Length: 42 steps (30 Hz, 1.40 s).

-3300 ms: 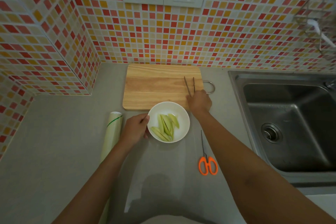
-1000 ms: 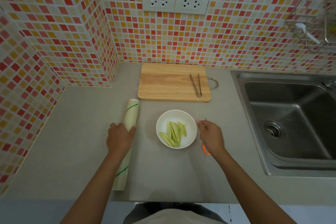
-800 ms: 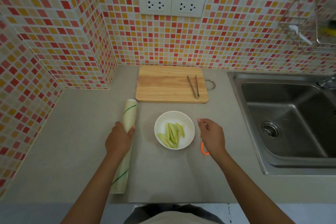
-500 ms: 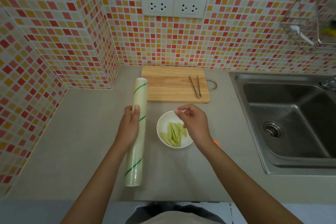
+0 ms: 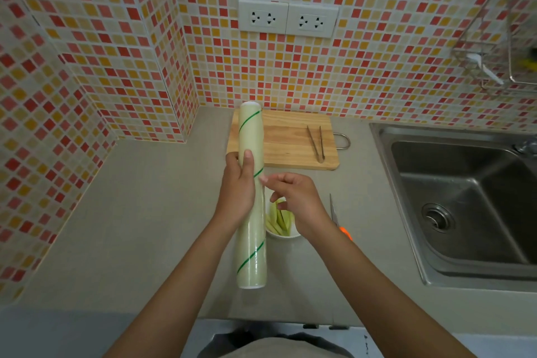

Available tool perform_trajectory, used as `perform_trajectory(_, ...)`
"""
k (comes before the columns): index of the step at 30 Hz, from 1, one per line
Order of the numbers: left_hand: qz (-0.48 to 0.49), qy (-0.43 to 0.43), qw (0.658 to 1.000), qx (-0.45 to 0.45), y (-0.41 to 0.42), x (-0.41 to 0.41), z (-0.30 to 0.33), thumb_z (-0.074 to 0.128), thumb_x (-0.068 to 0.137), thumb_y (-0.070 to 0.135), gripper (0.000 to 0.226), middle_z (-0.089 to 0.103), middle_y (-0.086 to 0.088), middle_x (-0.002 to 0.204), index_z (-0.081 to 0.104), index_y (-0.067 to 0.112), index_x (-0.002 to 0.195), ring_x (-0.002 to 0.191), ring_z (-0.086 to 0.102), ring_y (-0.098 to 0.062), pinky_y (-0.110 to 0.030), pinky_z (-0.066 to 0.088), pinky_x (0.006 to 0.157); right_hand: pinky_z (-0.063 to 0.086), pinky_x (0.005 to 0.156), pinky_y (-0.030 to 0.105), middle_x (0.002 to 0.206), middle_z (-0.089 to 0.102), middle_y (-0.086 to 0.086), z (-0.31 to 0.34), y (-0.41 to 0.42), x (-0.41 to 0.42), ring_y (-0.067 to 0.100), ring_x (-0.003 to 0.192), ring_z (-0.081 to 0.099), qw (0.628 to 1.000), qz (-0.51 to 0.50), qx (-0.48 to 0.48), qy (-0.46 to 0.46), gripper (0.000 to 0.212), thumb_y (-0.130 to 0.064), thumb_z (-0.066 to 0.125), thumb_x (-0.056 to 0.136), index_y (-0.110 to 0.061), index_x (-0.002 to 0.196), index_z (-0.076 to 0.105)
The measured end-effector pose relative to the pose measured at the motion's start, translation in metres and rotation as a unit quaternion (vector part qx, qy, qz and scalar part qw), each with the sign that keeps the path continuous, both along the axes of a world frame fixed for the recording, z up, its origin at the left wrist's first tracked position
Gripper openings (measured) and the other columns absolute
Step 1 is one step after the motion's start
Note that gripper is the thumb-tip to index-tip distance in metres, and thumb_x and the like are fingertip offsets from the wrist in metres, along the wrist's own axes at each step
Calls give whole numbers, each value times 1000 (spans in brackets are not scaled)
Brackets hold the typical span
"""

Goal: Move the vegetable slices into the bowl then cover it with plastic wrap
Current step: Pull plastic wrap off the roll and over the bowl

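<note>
Lengthwise in left hand [image 5: 236, 195], plastic wrap roll [image 5: 251, 212], far end wallward.

A grey desk [image 5: 139, 212] meets red-and-yellow mosaic tiled walls [image 5: 377, 67] with two sockets [image 5: 288, 18], a steel sink [image 5: 465, 200] at right.

A home kitchen: mosaic tile wall [image 5: 377, 73], steel sink [image 5: 465, 200], 2 sockets [image 5: 287, 18], cutting board [image 5: 287, 139] on the counter [image 5: 130, 212].

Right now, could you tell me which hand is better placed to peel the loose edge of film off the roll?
The right hand. Its fingertips are already at the side of the plastic wrap roll, above the bowl, while the left hand is wrapped around the roll, holding it up.
</note>
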<state>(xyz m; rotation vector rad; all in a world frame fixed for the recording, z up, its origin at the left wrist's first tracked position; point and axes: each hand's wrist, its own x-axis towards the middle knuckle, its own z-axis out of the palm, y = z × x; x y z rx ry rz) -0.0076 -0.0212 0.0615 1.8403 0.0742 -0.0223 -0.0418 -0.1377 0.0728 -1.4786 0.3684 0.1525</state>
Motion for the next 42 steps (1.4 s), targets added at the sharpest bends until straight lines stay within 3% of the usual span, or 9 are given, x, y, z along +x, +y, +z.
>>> perform_trajectory(5,-8,-6,999,40,-6,-3,1,27,99,50,34,55,-1,97,39,19,107,80,54,-9,-26,39,63,40,43,18,62,65,-9,1,-7,-3,6,46,52,1000,-21,18,12,10,-15,76,76,-18,68,72)
perform_trajectory(10,-12,-26,996,85,-13,-7,4,28,99,48,38,54,-7,108,42,15,112,89,56,-20,-34,42,72,43,44,19,60,66,-8,-2,-12,-6,7,44,53,999,-28,22,13,11,-14,76,76,-18,65,73)
perform_trajectory(17,-28,-18,996,82,-15,-10,2,29,99,48,35,56,-9,104,42,16,106,89,57,-23,-34,41,69,44,48,22,62,60,2,-5,-15,-3,12,46,50,998,-11,53,13,13,-9,68,80,-8,67,69)
perform_trajectory(21,-35,-32,995,82,-16,-16,0,30,99,49,35,57,-5,97,44,17,103,80,58,-16,-29,42,62,42,47,21,64,56,5,0,-19,9,12,46,48,991,-71,116,8,16,-4,64,82,-9,67,63)
perform_trajectory(23,-38,-35,995,83,-17,-20,-2,30,98,49,36,57,-6,98,45,17,106,80,58,-13,-31,43,64,44,50,22,68,59,1,6,-25,18,12,49,50,988,-91,125,1,7,-11,69,82,-11,77,64)
perform_trajectory(27,-44,-28,996,68,-20,-25,-5,31,98,49,37,57,-5,106,46,18,113,88,59,-15,-36,49,74,47,60,26,79,64,-3,13,-28,33,12,59,55,994,-69,89,8,16,-24,74,81,-13,89,66)
perform_trajectory(33,-40,-12,997,67,-15,-27,-6,30,98,50,40,56,-3,101,47,16,111,86,58,-15,-31,42,69,47,54,22,73,62,0,10,-30,43,12,54,54,992,-63,108,4,7,-13,69,85,-11,81,64)
perform_trajectory(38,-31,-1,999,44,-14,-27,-5,31,99,47,33,56,4,93,46,19,106,82,56,-4,-23,38,61,47,51,25,73,60,3,2,-30,39,14,52,53,986,-93,134,17,8,-15,61,91,-10,86,57)
perform_trajectory(42,-32,5,999,43,-16,-28,-7,30,99,47,33,57,1,98,45,18,108,86,58,-9,-25,41,63,46,43,22,71,60,1,-2,-17,33,12,45,54,998,-58,30,13,20,-31,61,90,-11,87,56)
